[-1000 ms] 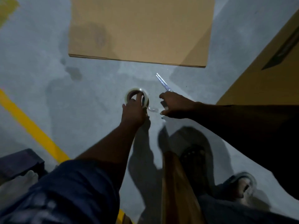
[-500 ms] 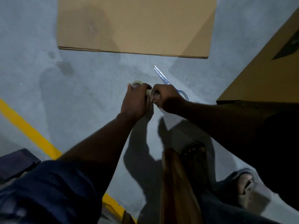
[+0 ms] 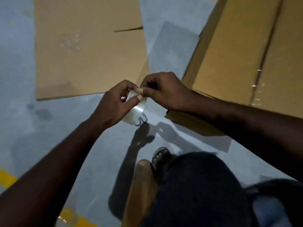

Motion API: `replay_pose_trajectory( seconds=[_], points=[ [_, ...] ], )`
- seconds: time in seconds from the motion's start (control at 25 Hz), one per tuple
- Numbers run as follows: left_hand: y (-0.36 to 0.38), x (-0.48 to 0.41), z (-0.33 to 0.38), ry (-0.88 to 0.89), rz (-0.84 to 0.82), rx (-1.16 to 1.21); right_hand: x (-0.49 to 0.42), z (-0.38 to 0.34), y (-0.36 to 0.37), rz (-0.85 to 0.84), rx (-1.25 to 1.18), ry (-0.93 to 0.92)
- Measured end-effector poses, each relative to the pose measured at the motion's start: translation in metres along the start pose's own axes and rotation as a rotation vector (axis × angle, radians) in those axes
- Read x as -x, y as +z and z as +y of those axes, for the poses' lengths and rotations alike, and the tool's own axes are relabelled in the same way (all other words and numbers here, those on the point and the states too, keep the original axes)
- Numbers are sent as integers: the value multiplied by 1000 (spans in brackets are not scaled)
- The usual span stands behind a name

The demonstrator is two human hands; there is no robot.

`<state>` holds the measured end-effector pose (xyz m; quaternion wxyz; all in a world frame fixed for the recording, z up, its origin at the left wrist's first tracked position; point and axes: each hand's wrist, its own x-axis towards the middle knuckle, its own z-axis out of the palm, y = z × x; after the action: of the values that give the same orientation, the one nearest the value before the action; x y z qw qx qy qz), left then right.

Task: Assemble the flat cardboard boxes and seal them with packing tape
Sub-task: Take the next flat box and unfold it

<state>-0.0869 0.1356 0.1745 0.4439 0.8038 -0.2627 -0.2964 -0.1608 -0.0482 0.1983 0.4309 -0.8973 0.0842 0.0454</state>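
A clear packing tape roll (image 3: 136, 109) is held up over the grey floor. My left hand (image 3: 114, 105) grips the roll, fingers curled round its rim. My right hand (image 3: 161, 90) pinches at the roll's top edge with thumb and forefinger, touching the left thumb. A flat cardboard box (image 3: 88, 46) lies on the floor beyond my hands. An assembled cardboard box (image 3: 246, 51) stands at the right, shiny tape along its centre seam. Blue scissor handles (image 3: 141, 121) peek out on the floor just under the roll.
Grey concrete floor (image 3: 16, 95) with yellow line marks (image 3: 6, 177) at the lower left. My knee and a sandalled foot (image 3: 159, 157) fill the lower middle. A brown wooden post (image 3: 141, 185) stands by my leg.
The tape roll has come off the floor, lifted in my left hand. My right hand has moved onto the roll's edge. The view shifted, bringing the assembled box in closer at right.
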Motion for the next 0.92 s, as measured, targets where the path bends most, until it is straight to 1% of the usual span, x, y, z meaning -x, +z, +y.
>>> replay_pose_trajectory(
  seconds=[0.04, 0.12, 0.16, 0.2, 0.28, 0.36, 0.44, 0.56, 0.64, 0.76, 0.84, 0.92],
  points=[
    [1, 8, 30, 14, -59, 56, 19, -15, -24, 42, -26, -6],
    [4, 27, 80, -24, -171, 166, 55, -33, -58, 102, -91, -5],
    [7, 35, 104, -26, -200, 163, 74, -38, -71, 125, -135, 17],
    [12, 42, 125, -2, -213, 109, 92, -39, -80, 145, -207, 55],
    [24, 47, 167, 76, -268, -77, 131, -33, -95, 218, -387, 147],
    [40, 40, 206, 127, -386, -322, 163, -18, -104, 316, -526, 230],
    [70, 29, 240, 167, -496, -542, 193, -2, -109, 426, -607, 315],
    [128, 9, 261, 206, -598, -811, 233, 26, -116, 579, -642, 441],
    [166, 2, 261, 213, -632, -921, 257, 46, -118, 651, -615, 497],
    [203, 4, 264, 268, -662, -885, 282, 71, -119, 740, -528, 562],
    [215, 7, 266, 355, -643, -893, 296, 85, -122, 797, -472, 594],
    [218, 5, 266, 385, -632, -928, 308, 100, -126, 860, -437, 644]
  ],
)
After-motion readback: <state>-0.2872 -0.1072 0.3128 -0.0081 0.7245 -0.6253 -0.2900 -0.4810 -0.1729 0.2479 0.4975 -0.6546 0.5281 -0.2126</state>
